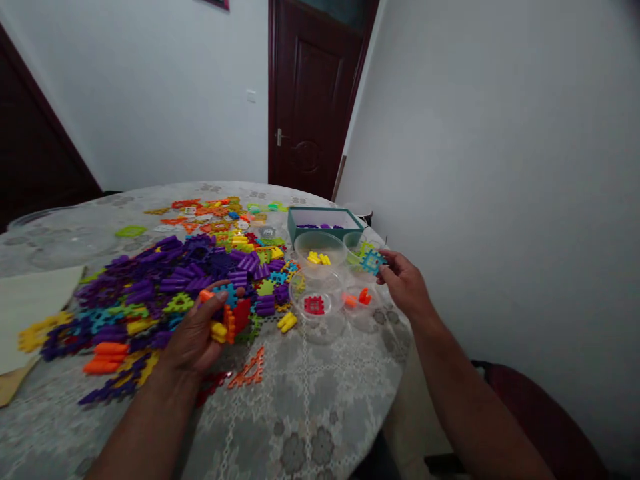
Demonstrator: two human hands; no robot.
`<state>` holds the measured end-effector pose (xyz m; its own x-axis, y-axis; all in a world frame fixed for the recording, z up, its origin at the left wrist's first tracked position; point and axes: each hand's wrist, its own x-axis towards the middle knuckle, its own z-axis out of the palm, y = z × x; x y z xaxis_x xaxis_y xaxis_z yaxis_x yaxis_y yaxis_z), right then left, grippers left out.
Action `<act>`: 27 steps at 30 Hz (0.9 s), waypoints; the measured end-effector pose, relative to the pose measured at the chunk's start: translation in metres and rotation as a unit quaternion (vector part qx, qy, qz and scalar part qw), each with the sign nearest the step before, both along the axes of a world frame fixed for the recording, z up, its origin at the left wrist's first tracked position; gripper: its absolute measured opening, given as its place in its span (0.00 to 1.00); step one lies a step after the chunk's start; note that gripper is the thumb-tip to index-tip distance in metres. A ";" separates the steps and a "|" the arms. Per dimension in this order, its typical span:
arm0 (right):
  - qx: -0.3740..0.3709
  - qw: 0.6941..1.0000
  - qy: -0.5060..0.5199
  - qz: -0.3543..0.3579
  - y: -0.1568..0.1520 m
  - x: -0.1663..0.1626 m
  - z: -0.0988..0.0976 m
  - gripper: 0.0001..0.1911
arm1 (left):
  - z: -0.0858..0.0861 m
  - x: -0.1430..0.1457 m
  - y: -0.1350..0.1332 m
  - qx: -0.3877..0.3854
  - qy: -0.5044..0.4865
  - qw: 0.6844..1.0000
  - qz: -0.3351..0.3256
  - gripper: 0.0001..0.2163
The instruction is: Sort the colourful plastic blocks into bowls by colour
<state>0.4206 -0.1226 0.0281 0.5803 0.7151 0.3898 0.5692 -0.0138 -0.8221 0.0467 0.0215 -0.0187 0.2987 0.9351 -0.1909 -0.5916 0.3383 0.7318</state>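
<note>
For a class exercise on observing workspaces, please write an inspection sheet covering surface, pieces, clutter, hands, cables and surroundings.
Surface: cloth-covered table, rounded edge.
Job's things: blue square piece; clear bowls containing colored pieces.
Clutter: large heap, mostly purple; green-edged box behind the bowls.
Hands: left hand holds several pieces, including an orange piece; right hand grips the blue square piece.
Cables: nothing seen clearly.
Surroundings: pale walls, dark red door.

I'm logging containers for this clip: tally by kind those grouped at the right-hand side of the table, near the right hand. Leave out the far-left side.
Clear bowls: 4
Teal-edged box: 1
Total: 5
</note>
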 end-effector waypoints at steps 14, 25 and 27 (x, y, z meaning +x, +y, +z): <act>-0.070 0.952 -0.236 -0.185 -0.029 0.068 -0.023 0.23 | 0.004 0.001 0.000 0.003 0.002 1.000 -0.010 0.11; 0.043 0.973 -0.165 0.157 -0.028 -0.100 -0.014 0.17 | 0.000 0.002 0.000 -0.010 0.011 1.000 -0.015 0.09; 0.026 0.948 -0.173 0.266 -0.021 -0.135 -0.015 0.19 | 0.001 0.002 -0.001 -0.010 0.011 1.000 -0.019 0.09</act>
